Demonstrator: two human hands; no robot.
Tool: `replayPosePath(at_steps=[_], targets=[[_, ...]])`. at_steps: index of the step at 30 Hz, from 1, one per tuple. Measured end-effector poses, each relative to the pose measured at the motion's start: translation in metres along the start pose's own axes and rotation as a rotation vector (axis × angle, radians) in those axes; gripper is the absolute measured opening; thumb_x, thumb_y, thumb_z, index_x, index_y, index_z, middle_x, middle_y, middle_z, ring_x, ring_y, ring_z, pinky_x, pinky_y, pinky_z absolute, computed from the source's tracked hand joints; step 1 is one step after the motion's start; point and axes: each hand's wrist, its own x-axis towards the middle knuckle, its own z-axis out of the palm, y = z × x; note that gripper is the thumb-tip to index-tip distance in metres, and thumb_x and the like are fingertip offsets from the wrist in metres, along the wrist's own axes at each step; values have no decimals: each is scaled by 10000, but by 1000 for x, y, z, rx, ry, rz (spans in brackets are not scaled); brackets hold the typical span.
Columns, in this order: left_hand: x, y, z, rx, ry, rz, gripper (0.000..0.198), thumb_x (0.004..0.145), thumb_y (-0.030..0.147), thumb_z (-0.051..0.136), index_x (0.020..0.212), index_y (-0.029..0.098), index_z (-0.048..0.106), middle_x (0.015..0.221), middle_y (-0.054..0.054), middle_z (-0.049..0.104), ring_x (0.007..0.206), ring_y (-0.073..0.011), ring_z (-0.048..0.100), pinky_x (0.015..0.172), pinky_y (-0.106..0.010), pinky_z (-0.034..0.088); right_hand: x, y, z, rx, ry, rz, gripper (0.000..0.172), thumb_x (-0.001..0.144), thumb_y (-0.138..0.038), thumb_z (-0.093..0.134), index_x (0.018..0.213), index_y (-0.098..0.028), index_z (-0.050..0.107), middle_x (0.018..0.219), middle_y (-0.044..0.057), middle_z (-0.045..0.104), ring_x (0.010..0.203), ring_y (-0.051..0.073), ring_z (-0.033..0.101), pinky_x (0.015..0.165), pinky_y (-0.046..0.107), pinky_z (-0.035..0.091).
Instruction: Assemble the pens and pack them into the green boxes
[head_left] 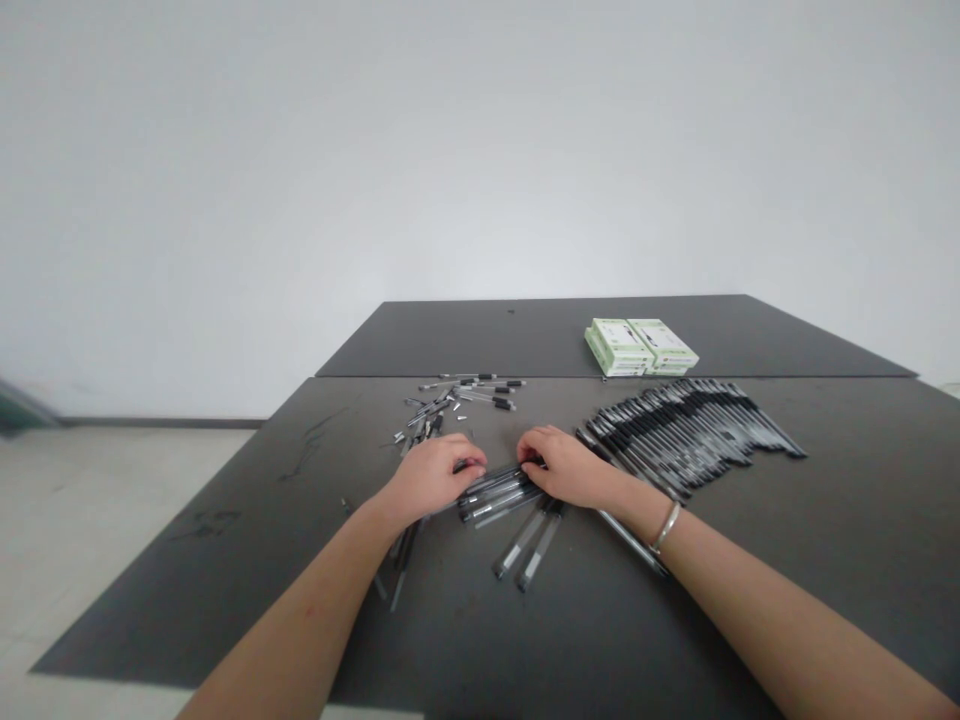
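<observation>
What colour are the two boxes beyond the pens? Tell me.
The boxes are pale green and white, best seen in the head view.

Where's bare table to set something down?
Free: the black tabletop left of the left hand and below the loose pens; below the pen rows, right of the right forearm; the far panel left of the green-and-white boxes. Crowded: between the hands, around the pen bundle held there, and the right hand.
</observation>
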Motion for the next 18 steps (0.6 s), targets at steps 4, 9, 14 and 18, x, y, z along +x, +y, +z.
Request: replayPosePath(at_steps=[4, 9, 14, 18], targets=[[-1, 4, 1, -52, 18, 42, 146, 846, 222, 579, 899, 233, 715, 862, 10, 677, 772, -139, 603, 706, -240, 421, 0, -1, -1, 16, -9, -15, 126, 805, -88, 581, 837, -169, 672, 841, 57, 660, 841, 186, 585, 805, 293, 437], [-3, 7, 4, -154, 144, -22, 158, 831, 223, 589, 972, 208, 659, 817, 15, 637, 639, -110, 529, 607, -227, 393, -2, -2, -11, 61, 65, 48, 110, 820, -130, 592, 835, -169, 694, 826, 50, 686, 791, 175, 608, 744, 278, 444], [-4, 13, 2, -144, 164, -24, 96, 856, 268, 575, 875, 199, 639, 735, 24, 608, 622, -111, 514, 601, -226, 388, -3, 9, -23, 264, 253, 219, 116, 812, -225, 592, 832, -178, 696, 712, 8, 693, 633, 145, 598, 618, 251, 434], [-5, 20, 1, -112, 38, 103, 154, 886, 308, 572, 868, 217, 694, 876, -5, 676, 758, -134, 600, 699, -240, 427, -1, 14, -28, 595, 401, 307, 157, 744, -314, 669, 791, -165, 677, 650, -2, 669, 554, 123, 562, 536, 230, 420]])
